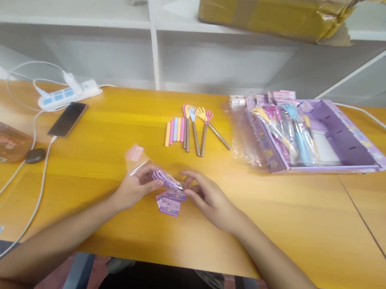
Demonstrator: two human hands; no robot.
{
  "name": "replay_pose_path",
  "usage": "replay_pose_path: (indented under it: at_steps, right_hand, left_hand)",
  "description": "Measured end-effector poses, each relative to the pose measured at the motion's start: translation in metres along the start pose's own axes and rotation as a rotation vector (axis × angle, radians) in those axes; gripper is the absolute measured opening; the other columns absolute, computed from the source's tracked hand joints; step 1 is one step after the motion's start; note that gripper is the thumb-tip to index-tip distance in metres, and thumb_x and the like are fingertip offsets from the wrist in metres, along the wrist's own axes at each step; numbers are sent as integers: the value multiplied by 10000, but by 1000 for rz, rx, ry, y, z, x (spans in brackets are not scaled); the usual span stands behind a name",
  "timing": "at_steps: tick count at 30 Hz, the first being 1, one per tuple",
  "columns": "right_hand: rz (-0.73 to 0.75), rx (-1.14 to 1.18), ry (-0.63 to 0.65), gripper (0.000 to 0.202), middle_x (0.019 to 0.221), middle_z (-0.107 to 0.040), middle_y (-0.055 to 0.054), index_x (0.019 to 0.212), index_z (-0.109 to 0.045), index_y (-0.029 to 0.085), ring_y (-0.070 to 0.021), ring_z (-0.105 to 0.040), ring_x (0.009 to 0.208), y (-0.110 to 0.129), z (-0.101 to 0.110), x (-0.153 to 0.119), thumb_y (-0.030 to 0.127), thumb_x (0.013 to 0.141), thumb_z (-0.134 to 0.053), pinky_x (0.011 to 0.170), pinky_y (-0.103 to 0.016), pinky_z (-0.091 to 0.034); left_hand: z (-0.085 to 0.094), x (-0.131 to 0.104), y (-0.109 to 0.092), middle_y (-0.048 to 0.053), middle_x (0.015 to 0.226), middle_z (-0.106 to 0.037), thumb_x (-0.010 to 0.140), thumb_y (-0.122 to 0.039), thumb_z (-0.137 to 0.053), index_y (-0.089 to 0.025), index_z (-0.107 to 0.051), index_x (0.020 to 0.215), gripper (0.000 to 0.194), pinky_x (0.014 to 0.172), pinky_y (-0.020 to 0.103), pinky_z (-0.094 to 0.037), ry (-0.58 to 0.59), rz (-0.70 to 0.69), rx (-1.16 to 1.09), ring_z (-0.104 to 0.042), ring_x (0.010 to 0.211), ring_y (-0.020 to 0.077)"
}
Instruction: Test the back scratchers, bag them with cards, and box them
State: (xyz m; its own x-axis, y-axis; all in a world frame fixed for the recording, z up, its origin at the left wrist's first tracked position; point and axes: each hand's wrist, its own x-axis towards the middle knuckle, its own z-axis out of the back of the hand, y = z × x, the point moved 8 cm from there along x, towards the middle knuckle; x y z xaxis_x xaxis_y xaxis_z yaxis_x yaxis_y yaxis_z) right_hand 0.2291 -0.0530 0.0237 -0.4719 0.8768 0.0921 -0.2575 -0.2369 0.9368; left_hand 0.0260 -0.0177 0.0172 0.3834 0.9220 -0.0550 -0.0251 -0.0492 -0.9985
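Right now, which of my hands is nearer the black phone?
Left: your left hand is right of the phone and nearer you; your right hand sits farther right.

Bright, diffuse light — soft tabletop glare, hands slightly blurred.

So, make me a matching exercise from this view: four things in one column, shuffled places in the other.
1. phone
2. cardboard box
3. purple claw
4. purple tray

A. in the left hand, clear wrapping around it
B. on the right side of the table
C. beside the power strip
D. up on the shelf

Pairs: 1-C, 2-D, 3-A, 4-B
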Motion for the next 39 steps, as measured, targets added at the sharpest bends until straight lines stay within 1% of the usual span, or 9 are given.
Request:
replay_pose_path:
  at_steps: [6, 11, 16, 19, 25, 29, 35, 37, 39]
  right_hand:
    - [-24, -4, -15, 424, 1236, -610, -100, 1529, -493, 283, -184, -645, 901, 0, -2, -1, 366, 1119, -562, 811, -346, -574]
    - [-57, -55, -26, 453, 1252, -627, -97, 1543, -475, 291, -216, -653, 977, -3, 2, -2, 381, 1111, -578, 867, -386, -578]
    - [-19, -117, -58, 419, 1188, -640, -79, 1527, -475, 288, -232, -655, 1016, -2, 9, -1, 322, 1116, -548, 943, -435, -561]
    - [-4, -127, -80, 406, 1199, -621, -85, 1532, -467, 291, -229, -652, 1009, 0, 10, -2, 294, 1127, -505, 924, -433, -574]
    - [3, -131, -96, 458, 1351, -567, -126, 1582, -408, 305, -262, -644, 1184, 4, 9, -5, 275, 1131, -481, 1010, -475, -601]
    - [6, -103, -80, 498, 1368, -539, -123, 1611, -356, 322, -245, -648, 1183, 7, 5, -7, 253, 1130, -465, 1010, -455, -615]
    - [47, -92, -49, 585, 1350, -539, -117, 1644, -281, 332, -249, -631, 1228, 20, -9, -8, 205, 1109, -480, 1088, -500, -579]
    - [47, -79, -11, 619, 1355, -548, -117, 1658, -259, 337, -252, -627, 1238, 21, -13, -8, 204, 1101, -495, 1084, -495, -576]
    - [42, -59, 12, 640, 1341, -568, -112, 1665, -257, 336, -244, -639, 1185, 20, -13, -7, 211, 1094, -517, 1032, -464, -589]
  left_hand:
    - [-1, 3, -8, 94, 991, -795, 883, -514, -869, -201, -846, 950, 321, 914, 355, -620, 17, -90, 55, -754, 960, 242]
    - [14, 4, 0, 83, 916, -791, 855, -488, -903, -172, -838, 919, 329, 824, 333, -630, -129, -68, -93, -753, 843, 216]
    - [39, 8, 0, 26, 777, -775, 720, -457, -1007, -173, -799, 823, 366, 706, 267, -631, -376, -59, -377, -736, 709, 157]
    - [42, 10, -1, 21, 783, -777, 687, -427, -1031, -168, -796, 813, 372, 690, 254, -635, -419, -39, -443, -735, 700, 143]
    - [31, 10, 7, 30, 759, -783, 656, -422, -1048, -152, -801, 799, 393, 676, 243, -627, -372, 24, -444, -722, 669, 133]
    - [21, 9, 12, 49, 751, -778, 769, -463, -978, -149, -816, 847, 362, 682, 293, -629, -254, 29, -365, -718, 666, 167]
    - [4, -1, 20, 98, 892, -817, 887, -463, -887, -142, -853, 997, 341, 773, 301, -617, -128, 67, -218, -749, 804, 196]
    - [3, -3, 20, 99, 898, -818, 907, -457, -868, -147, -854, 1010, 327, 765, 297, -613, -145, 51, -209, -747, 799, 193]
    - [10, -3, 18, 85, 868, -810, 883, -462, -888, -151, -853, 984, 329, 734, 281, -607, -229, 37, -230, -734, 760, 177]
